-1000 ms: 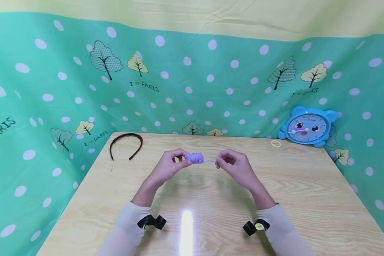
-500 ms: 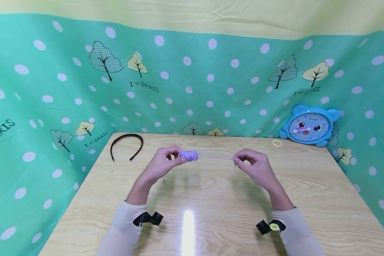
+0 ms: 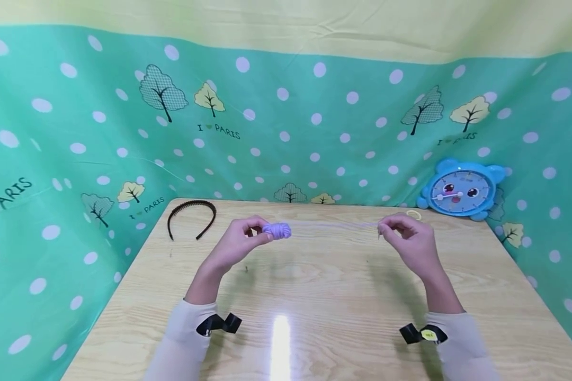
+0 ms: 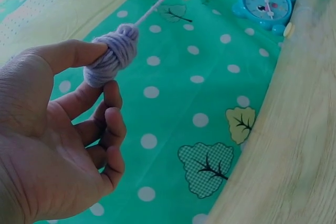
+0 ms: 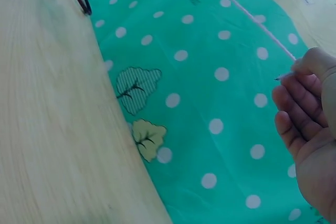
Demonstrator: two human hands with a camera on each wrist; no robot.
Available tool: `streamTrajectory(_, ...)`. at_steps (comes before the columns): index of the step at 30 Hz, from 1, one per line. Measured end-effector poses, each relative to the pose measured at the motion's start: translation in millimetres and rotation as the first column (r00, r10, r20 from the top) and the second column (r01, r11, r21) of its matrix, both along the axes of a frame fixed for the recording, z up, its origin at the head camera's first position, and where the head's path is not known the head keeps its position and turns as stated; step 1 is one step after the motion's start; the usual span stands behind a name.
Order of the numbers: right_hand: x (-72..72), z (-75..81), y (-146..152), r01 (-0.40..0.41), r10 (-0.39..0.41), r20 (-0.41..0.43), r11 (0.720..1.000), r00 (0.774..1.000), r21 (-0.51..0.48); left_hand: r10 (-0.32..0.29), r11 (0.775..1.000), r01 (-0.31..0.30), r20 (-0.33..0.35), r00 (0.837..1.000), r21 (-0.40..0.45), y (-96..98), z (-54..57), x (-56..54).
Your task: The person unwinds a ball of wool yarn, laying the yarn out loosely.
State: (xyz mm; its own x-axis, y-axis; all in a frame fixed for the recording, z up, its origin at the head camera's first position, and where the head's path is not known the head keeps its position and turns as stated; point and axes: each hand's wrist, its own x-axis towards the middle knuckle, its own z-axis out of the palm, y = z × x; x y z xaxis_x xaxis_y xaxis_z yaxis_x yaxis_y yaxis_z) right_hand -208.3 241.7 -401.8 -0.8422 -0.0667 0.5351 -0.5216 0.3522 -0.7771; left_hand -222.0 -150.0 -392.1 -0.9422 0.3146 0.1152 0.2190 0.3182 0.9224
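Above the table, my left hand (image 3: 238, 241) pinches a small wound bundle of lilac yarn (image 3: 277, 230) between thumb and forefinger. In the left wrist view the yarn bundle (image 4: 113, 56) shows its thick wraps, and the other fingers curl loosely below it. A thin strand (image 3: 333, 225) runs from the bundle across to my right hand (image 3: 412, 243), drawn nearly straight. Thumb and forefinger of the right hand pinch the strand's end, and a short tip pokes out beneath them. In the right wrist view the strand (image 5: 247, 13) slants up and away from the fingertips.
A dark toothed headband (image 3: 192, 218) lies at the table's back left. At the back right a blue animal-shaped clock (image 3: 462, 189) leans on the green dotted curtain (image 3: 295, 159). A pale ring (image 3: 413, 215) lies beside it, partly behind the right hand. Wood-grain table (image 3: 333, 296) spreads below both hands.
My right hand has moved well to the right with the strand's end, lengthening the strand between the hands. The left hand, holding the yarn bundle, has shifted slightly left.
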Motion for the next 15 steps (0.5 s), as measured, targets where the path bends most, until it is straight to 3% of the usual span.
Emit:
streamTrajectory(9,1.4,4.5,25,0.103,-0.103,-0.001,0.993,0.995,0.062,-0.013,1.000,0.014,-0.040,0.999,0.003,-3.0,-2.0,-1.8)
streamTrajectory(15,4.1,2.8,42,0.146,-0.148,0.010,0.984,0.989,0.100,0.003,1.000,-0.003,-0.024,1.000,0.005,-3.6,-1.9,-1.6)
